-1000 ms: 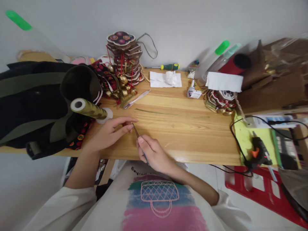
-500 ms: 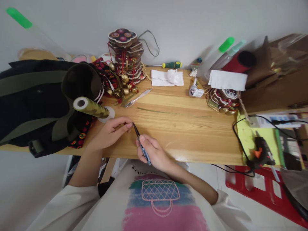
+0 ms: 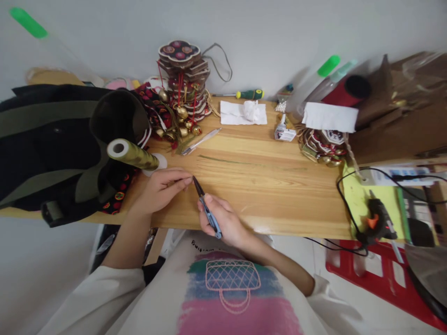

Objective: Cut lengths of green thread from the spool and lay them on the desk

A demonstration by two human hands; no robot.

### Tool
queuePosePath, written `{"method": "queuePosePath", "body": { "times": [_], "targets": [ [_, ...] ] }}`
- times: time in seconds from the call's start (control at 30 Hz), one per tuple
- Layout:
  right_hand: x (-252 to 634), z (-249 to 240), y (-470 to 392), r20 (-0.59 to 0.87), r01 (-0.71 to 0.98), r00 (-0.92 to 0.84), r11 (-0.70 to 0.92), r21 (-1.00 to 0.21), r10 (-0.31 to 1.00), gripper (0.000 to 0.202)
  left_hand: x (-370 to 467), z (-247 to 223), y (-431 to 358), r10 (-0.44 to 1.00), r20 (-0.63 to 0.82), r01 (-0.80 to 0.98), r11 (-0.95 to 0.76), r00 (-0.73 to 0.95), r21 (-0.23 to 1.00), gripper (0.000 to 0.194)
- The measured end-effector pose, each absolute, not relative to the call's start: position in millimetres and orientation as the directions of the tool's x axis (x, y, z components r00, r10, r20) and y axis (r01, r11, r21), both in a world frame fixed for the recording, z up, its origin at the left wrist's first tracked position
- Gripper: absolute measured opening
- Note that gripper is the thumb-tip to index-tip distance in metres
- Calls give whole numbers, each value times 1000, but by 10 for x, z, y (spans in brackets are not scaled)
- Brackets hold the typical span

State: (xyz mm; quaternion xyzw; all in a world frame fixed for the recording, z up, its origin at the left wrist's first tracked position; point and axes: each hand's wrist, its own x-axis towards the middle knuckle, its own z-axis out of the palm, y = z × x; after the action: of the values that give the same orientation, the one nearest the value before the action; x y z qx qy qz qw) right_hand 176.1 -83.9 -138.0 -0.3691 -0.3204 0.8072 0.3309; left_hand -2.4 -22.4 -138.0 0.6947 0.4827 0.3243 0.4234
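My right hand is wrapped round a pair of long-nosed pliers with blue handles and dark, slim jaws. The jaws point up and left, with their tips right by the fingertips of my left hand. Thumb and forefinger of that hand are pinched together; whatever sits between them is too small to make out. Beyond both hands a thin green cord lies across the wooden table. A white pen rests farther back.
At the left are a dark bag and a roll of olive ribbon. Stacked patterned plaques with bells stand behind. A screwdriver, tissue and glue bottle lie at the back. A glue gun with black cables sits right.
The pliers' jaws look slightly more parted than before, and the handles have shifted a little in my right hand. My left hand keeps its pinch in nearly the same place.
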Motion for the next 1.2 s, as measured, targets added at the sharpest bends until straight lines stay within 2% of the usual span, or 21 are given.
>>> {"method": "queuePosePath", "body": {
  "times": [0.2,0.33,0.43,0.57,0.77,0.9,1.2],
  "targets": [
    [1767,-1350,-840,-383,-299,-495,-567,-768,780,47,-7,-1371,-215,938,80,361,-208,338,909,25],
    [1804,-1337,-807,-359,-326,-450,-525,-786,817,48,-18,-1344,-218,946,46,388,-176,320,905,22],
    [1838,-1349,-736,-332,-362,-372,-465,-808,867,50,-18,-1345,-226,961,4,402,-120,277,908,25],
    [1875,-1351,-569,-224,-381,-300,-332,-863,927,44,-3,-1366,-231,961,-47,422,-75,271,903,29],
    [1860,-1422,-315,-167,-97,-192,-188,-977,967,27,12,-1365,-222,945,-41,438,-112,324,892,29],
    [1826,-1508,-238,-111,-62,-260,-131,-989,959,26,17,-1357,-217,931,-34,442,-140,363,886,30],
    [1799,-1533,-191,-92,-113,-376,-144,-983,922,35,12,-1349,-193,919,-73,480,-134,388,867,39]
  ]
}}
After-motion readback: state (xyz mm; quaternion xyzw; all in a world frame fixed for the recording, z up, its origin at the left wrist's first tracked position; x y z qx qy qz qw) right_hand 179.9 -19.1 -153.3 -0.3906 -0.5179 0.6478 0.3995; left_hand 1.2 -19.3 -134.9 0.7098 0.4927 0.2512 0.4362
